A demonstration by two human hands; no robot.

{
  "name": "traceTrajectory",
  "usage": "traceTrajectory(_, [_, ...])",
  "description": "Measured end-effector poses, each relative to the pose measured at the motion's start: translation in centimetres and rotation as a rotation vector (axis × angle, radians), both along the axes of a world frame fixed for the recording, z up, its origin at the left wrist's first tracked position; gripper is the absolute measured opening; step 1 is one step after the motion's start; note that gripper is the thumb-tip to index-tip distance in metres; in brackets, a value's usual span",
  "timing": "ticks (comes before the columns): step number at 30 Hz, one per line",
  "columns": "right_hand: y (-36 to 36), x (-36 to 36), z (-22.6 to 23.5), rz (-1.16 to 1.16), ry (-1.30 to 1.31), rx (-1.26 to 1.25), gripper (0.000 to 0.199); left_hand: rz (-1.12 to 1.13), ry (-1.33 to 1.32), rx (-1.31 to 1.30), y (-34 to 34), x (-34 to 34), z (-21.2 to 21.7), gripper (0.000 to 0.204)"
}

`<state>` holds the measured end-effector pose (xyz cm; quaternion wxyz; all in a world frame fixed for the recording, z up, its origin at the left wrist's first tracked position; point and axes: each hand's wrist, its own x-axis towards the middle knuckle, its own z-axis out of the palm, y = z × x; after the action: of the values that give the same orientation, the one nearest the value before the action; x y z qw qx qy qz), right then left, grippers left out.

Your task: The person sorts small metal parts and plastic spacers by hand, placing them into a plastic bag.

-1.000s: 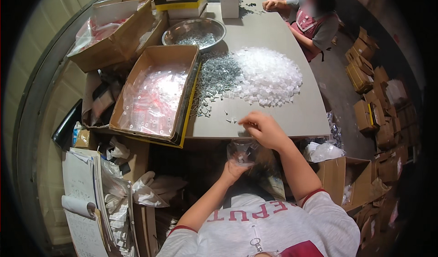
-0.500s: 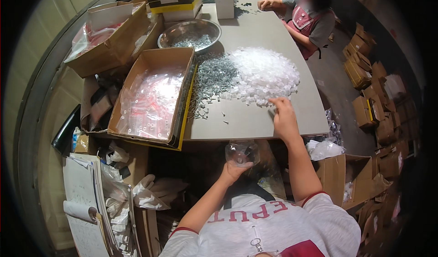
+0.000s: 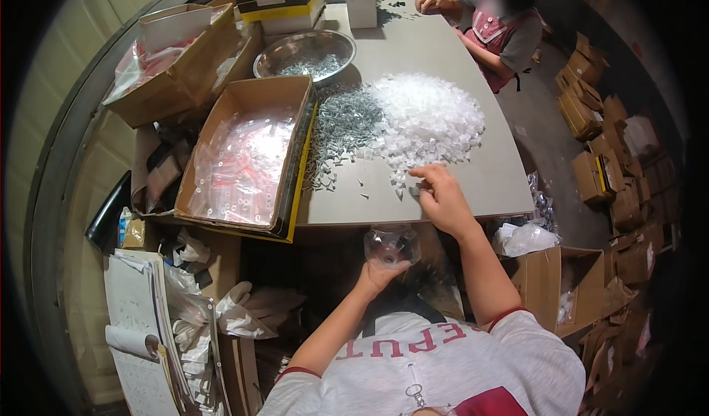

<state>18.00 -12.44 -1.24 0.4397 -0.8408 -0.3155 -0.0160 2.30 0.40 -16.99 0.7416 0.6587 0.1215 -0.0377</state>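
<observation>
Together, on a pale table (image 3: pixel 487 194), a cardboard box (image 3: pixel 266 91) of clear bags (image 3: pixel 240 169), a heap of white plastic pieces (image 3: pixel 428 117), a metal bowl (image 3: pixel 275 49) and a heap of screws (image 3: pixel 346 124) are set out.

Over the near part of the table, at the lower edge of the white heap, the right hand (image 3: pixel 443 200) is held with its forefinger stretched out, apart from the thumb. Below the table edge, a clear plastic bag (image 3: pixel 391 243) is clamped in the left hand (image 3: pixel 382 274), the thumb laid against its lower part; the other fingers cannot be made out. Beside the right fingertips, a few loose pieces (image 3: pixel 399 183) are scattered; one stray screw (image 3: pixel 363 194) is seen to their left.
</observation>
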Motion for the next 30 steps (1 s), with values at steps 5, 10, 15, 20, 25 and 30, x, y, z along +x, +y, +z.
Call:
traceTrajectory(5, [2.2,-0.5,-1.0,-0.061,-0.212,-0.092,0.036,-0.006,-0.014,-0.068,-0.3,0.2,-0.8,0.054])
traceTrajectory(10, [3.0,-0.9,-1.0,-0.091,-0.178,-0.070,0.030,0.003,-0.003,-0.081,-0.2,0.1,-0.2,0.060])
traceTrajectory(15, [3.2,-1.1,-0.9,-0.052,-0.240,-0.046,0.027,-0.011,-0.001,-0.046,-0.1,0.1,0.5,0.059])
traceTrajectory(20, [2.9,-1.3,-1.1,-0.024,-0.248,-0.057,0.020,0.058,-0.090,-0.029,-0.6,0.2,0.5,0.041])
traceTrajectory(25, [2.6,-1.8,-1.1,0.000,-0.174,-0.056,0.018,0.059,-0.141,-0.049,-0.7,0.5,0.2,0.041])
traceTrajectory(30, [1.1,-4.3,0.2,0.259,-0.015,-0.086,0.017,-0.014,-0.228,0.142,-0.3,1.8,-1.1,0.038])
